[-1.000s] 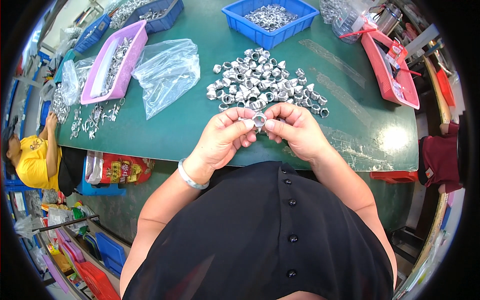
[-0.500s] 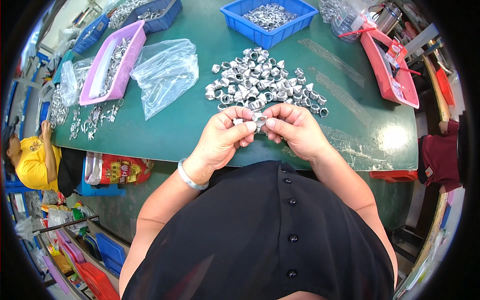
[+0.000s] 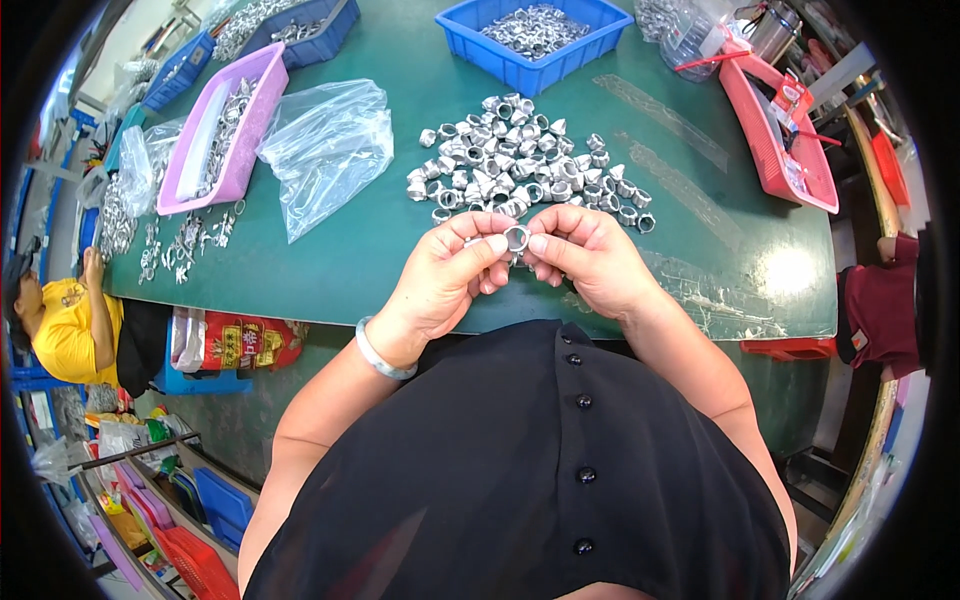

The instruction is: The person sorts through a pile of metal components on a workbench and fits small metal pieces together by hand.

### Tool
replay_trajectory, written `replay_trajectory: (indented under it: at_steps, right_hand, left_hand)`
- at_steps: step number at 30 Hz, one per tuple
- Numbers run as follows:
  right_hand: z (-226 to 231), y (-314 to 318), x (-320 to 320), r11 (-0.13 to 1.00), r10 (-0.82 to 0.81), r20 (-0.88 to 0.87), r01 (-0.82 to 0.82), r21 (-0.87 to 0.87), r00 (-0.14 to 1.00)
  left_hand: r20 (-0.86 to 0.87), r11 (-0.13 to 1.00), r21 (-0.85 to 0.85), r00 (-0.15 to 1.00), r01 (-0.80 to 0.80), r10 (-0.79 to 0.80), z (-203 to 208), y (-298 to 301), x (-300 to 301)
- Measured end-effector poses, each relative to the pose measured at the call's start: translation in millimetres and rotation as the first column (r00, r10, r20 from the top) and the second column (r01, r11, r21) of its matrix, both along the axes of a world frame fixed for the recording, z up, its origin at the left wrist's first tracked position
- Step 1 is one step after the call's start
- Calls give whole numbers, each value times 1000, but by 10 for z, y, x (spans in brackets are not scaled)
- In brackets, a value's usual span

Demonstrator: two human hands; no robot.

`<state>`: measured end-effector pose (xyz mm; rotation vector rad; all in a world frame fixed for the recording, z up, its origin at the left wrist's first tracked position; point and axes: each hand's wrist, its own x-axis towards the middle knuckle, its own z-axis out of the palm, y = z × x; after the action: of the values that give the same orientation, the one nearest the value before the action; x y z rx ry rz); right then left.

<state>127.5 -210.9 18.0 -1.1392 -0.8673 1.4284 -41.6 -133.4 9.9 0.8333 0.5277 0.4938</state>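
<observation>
The left hand (image 3: pixel 448 268) and the right hand (image 3: pixel 592 258) meet in front of the body, each in a narrow thumb-and-finger pinch. Between them, the two grips have hold of a round, silver-coloured metal ring (image 3: pixel 517 249), one at each side, its opening turned up toward the eyes. Whether the left fingers also hide another small piece cannot be told.

For a part this small, light fingertip pressure from opposite sides looks best: firm enough to stop it slipping, soft enough not to mark the metal. Keeping both thumbs low on the sides leaves the opening and rim in plain sight, and turning it with one grip while the other steadies it should show every face.

Just beyond the fingers, a heap of silver-coloured metal rings (image 3: pixel 510 160) lies on the green, smooth-topped table (image 3: pixel 350 275). It sits close, so the knuckles are best kept clear of its near edge.

Farther out, a crumpled clear plastic bag (image 3: pixel 335 160) lies to the left, beside a lilac rectangular plastic tray (image 3: pixel 256 125). Past the heap stands a blue rectangular plastic crate (image 3: pixel 535 80) of small metal pieces.
</observation>
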Motion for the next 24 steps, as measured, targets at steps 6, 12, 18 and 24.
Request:
replay_trajectory:
  at_steps: [6,12,18,24]
  right_hand:
    - [-16,2,11,1000,12,-17,-12,4,1000]
    - [-32,5,26,1000,12,-42,-11,12,999]
    - [-32,1,39,1000,12,-88,-11,11,996]
    - [-41,-7,41,1000,9,-120,-7,11,993]
  left_hand:
    - [3,1000,-5,1000,17,-17,-9,16,0]
    - [19,999,0,999,42,-42,4,13,-8]
    - [14,994,110,1000,-13,11,-16,-28,14]
    - [-26,967,252,999,-37,45,-12,-65,24]
